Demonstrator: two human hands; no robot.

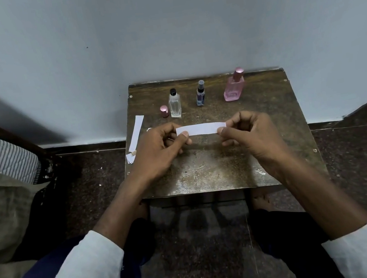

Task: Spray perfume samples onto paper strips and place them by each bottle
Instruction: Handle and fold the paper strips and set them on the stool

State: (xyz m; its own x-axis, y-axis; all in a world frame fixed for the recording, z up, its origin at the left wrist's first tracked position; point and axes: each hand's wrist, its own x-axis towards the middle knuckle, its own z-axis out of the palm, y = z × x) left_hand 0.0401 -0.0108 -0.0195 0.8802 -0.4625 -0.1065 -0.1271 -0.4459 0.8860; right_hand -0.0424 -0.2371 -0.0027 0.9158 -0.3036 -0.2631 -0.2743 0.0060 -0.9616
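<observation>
Head view shows left hand point(155, 149) and right hand point(251, 133) pinching a paper strip point(201, 128) taut by its ends; best keep fingers off the middle before spraying.

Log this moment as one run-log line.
left hand: pinches paper strip | right hand: pinches other end | bottles: none has a strip yet

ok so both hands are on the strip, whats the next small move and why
Probably let the right hand release and reach for the clear bottle. The strip is pinched at both ends between it and the left hand, no bottle is held, and the clear bottle's pink cap seems already off beside it.
</observation>
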